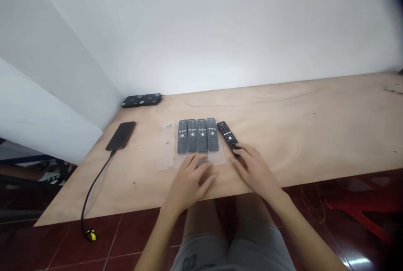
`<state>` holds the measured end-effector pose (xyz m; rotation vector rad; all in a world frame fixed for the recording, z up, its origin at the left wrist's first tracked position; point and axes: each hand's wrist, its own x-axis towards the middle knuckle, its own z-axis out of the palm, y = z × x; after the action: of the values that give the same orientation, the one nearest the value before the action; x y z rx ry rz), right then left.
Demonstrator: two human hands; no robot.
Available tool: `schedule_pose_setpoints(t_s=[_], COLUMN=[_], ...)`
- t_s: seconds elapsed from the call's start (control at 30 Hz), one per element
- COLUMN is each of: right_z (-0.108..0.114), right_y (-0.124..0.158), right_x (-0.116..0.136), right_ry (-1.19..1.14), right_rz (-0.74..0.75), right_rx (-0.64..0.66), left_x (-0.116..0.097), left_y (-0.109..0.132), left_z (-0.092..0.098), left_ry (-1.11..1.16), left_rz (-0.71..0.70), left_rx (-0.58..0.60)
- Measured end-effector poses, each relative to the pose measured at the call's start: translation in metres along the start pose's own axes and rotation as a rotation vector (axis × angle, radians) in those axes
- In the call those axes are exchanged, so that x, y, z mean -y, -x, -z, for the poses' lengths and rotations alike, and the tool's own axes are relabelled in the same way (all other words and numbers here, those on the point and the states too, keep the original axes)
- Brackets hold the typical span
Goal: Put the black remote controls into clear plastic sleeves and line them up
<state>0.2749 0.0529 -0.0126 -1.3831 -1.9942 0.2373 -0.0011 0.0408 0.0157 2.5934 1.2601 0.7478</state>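
Plywood (283,136) beneath, right fingers (243,153) partly hide a remote (228,133).

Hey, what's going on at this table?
A person sits at a wooden table with several remotes. Their right hand touches the near end of a loose, slanted black remote. Their left hand is at the near ends of four remotes lined up side by side in clear plastic. A phone lies to the left, with a cable attached.
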Motion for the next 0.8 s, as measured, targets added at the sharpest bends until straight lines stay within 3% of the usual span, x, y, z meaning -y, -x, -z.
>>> schedule_pose_setpoints(t_s=[0.1, 0.27, 0.37, 0.47, 0.57, 0.8], right_z=[0.026, 0.082, 0.100, 0.098, 0.080, 0.049], right_y=[0.024, 0.069, 0.077, 0.067, 0.049, 0.019], right_x=[-0.019, -0.061, -0.069, -0.057, -0.033, 0.003], right_ry=[-0.104, -0.222, -0.278, -0.304, -0.372, -0.479], right_rz=[-0.033, -0.126, -0.162, -0.123, -0.020, 0.040], right_rx=[-0.045, 0.008, 0.076, 0.189, 0.267, 0.329], left_x=[0.001, 0.004, 0.002, -0.001, -0.004, -0.003], left_y=[0.001, 0.001, 0.001, 0.004, 0.012, 0.037], left_z=[-0.001, -0.003, -0.001, 0.001, 0.003, 0.011], left_ry=[0.007, 0.027, 0.057, 0.107, 0.168, 0.283], left_rz=[0.002, -0.009, -0.050, -0.085, -0.080, 0.112], left_rx=[-0.023, -0.044, -0.058, -0.051, -0.013, -0.071])
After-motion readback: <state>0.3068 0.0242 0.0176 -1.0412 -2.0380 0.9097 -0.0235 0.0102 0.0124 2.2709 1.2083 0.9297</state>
